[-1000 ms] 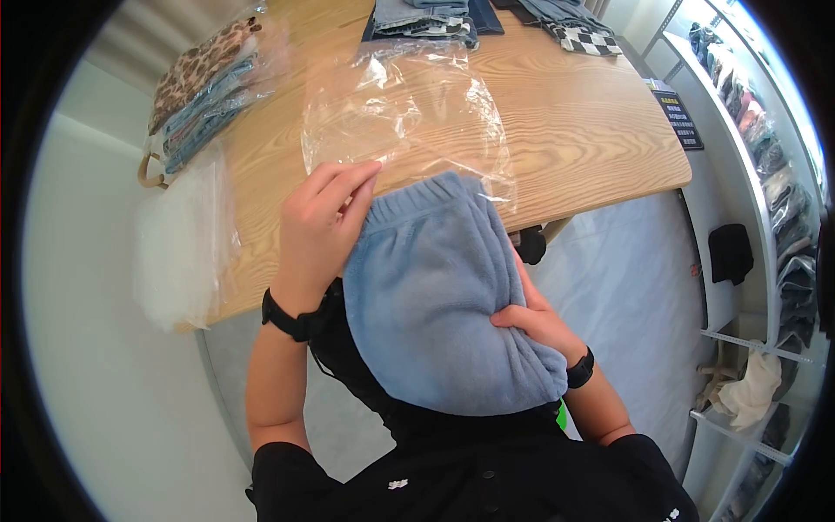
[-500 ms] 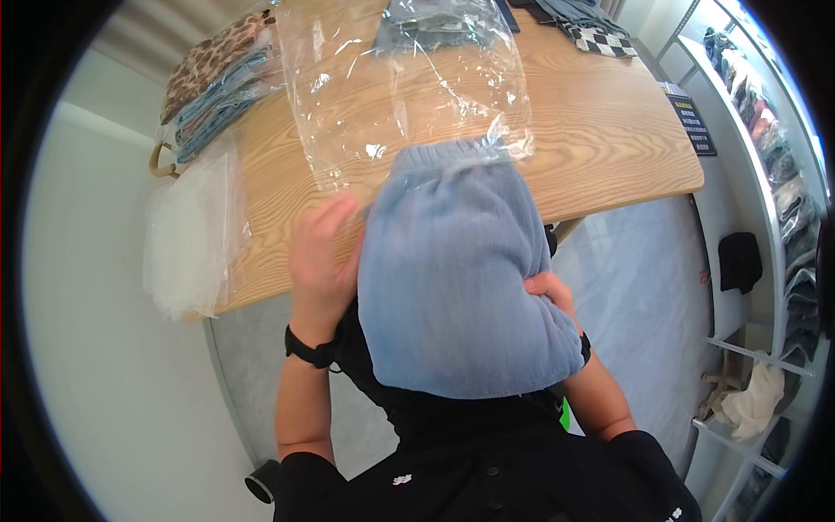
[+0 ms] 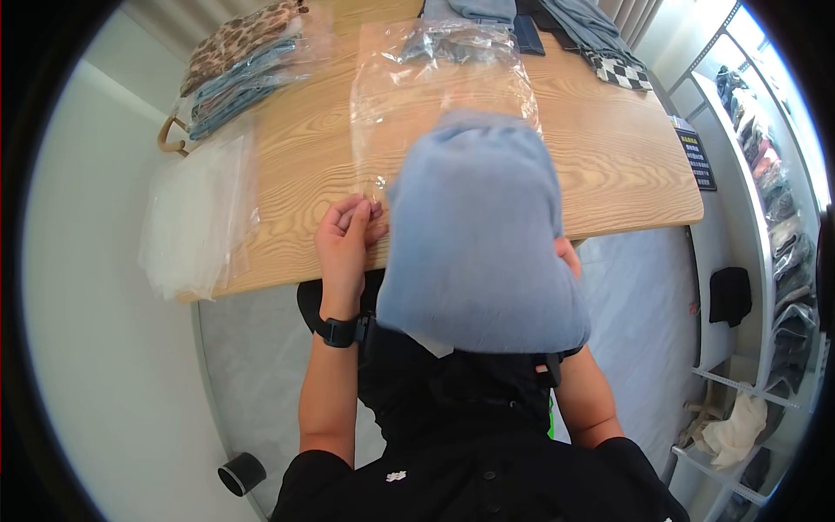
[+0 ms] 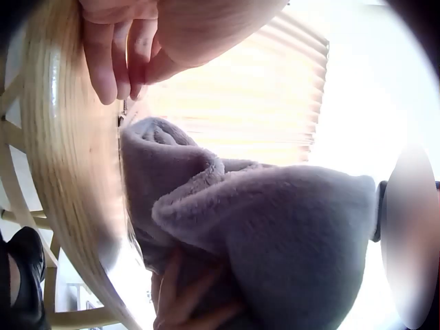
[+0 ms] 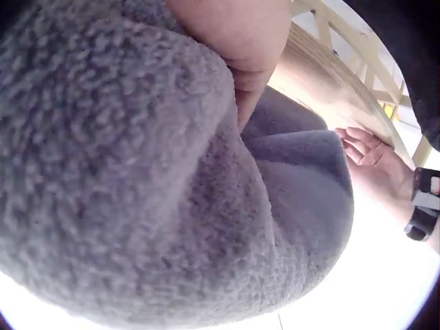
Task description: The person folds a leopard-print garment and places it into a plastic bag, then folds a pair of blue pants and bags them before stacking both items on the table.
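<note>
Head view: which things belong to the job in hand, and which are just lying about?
In hand: blue fleece garment, gripped by the right hand; clear plastic bag, its corner pinched by the left hand.
Lying about: stack of bagged clothes; pile of empty bags; folded clothes at the far edge of the table.

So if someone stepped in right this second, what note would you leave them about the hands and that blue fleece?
Left hand pinches the near corner of the clear bag at the edge of the table.
Right hand grips the blue fleece from beneath.
Done: the fleece's top end seems just inside the bag mouth.
Left: most of the fleece hangs outside, past the table edge.
</note>
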A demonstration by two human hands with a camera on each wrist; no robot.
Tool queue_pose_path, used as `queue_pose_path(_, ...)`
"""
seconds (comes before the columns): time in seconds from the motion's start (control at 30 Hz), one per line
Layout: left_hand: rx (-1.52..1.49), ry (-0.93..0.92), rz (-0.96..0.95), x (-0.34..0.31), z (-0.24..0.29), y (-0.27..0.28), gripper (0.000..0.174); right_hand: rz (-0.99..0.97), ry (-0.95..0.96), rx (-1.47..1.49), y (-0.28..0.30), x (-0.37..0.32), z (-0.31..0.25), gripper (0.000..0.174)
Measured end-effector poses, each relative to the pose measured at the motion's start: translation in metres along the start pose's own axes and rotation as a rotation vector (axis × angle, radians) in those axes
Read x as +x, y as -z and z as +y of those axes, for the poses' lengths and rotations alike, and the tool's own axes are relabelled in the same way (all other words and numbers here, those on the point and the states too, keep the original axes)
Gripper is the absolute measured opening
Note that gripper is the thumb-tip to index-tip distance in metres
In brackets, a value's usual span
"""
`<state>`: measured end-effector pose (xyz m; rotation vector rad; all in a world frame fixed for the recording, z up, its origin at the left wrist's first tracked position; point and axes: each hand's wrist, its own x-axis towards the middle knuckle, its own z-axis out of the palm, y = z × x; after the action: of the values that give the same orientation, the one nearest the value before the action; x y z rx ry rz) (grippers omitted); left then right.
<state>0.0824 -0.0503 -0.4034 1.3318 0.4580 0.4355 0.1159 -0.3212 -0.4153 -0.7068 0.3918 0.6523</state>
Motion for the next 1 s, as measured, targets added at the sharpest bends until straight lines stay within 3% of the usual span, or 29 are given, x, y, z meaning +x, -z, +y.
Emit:
queue_pose_path(0.07,-0.008,0.071,-0.040,-0.002,-0.001,0.001,0.020,-0.260,0.066,0.377,0.003,0.006,0.001,0.036)
queue_pose_path(0.1,-0.003,0.090,-0.034,-0.006,0.001,-0.003,0.020,0.011,0.408,-0.097,-0.002,0.011,0.005,0.037)
queue_pose_path(0.13,-0.005,0.089,-0.029,-0.008,0.000,-0.005,0.020,0.007,0.406,-0.100,-0.004,0.009,0.003,0.037)
queue_pose_path(0.2,-0.010,0.040,-0.043,-0.011,-0.003,-0.007,0.020,-0.016,-0.066,0.067,-0.023,-0.007,-0.008,0.036)
queue_pose_path(0.23,0.002,0.060,0.026,-0.013,0.005,-0.014,0.018,0.022,-0.138,0.027,-0.030,-0.013,-0.009,0.043)
queue_pose_path(0.33,0.052,0.077,0.058,-0.005,-0.003,-0.003,0.015,0.077,-0.060,-0.130,-0.028,-0.018,0.002,0.046)
queue_pose_path(0.47,0.061,0.061,-0.012,-0.015,0.000,0.004,0.012,0.045,-0.139,-0.101,-0.025,-0.028,-0.009,0.051)
queue_pose_path(0.57,0.275,0.030,-0.144,-0.033,0.012,0.021,0.013,0.004,-0.163,-0.084,-0.014,-0.028,-0.019,0.056)
queue_pose_path(0.63,0.754,0.177,-0.353,-0.041,0.046,0.033,0.017,-0.060,-0.135,-0.154,-0.018,-0.032,-0.023,0.067)
queue_pose_path(0.67,0.753,0.179,-0.354,-0.043,0.062,0.029,0.017,-0.057,-0.136,-0.154,-0.019,-0.033,-0.023,0.067)
queue_pose_path(0.73,0.801,-0.070,-0.074,-0.043,0.095,0.021,0.024,-0.117,-0.142,-0.189,-0.021,-0.037,-0.019,0.071)
queue_pose_path(0.77,0.803,-0.068,-0.075,-0.037,0.105,0.012,0.024,-0.116,-0.144,-0.188,-0.020,-0.036,-0.017,0.071)
queue_pose_path(0.83,0.924,-0.457,-0.336,-0.019,0.117,-0.013,0.026,-0.180,-0.154,-0.209,-0.020,-0.034,-0.010,0.076)
queue_pose_path(0.87,0.928,-0.456,-0.333,-0.011,0.112,-0.023,0.026,-0.183,-0.157,-0.207,-0.023,-0.035,-0.007,0.076)
queue_pose_path(0.93,1.052,-0.739,-0.485,0.003,0.094,-0.038,0.025,-0.221,-0.124,-0.272,-0.027,-0.035,-0.004,0.077)
queue_pose_path(1.0,1.166,-0.766,-0.531,0.010,0.088,-0.039,0.024,-0.235,-0.110,-0.284,-0.029,-0.034,0.000,0.077)
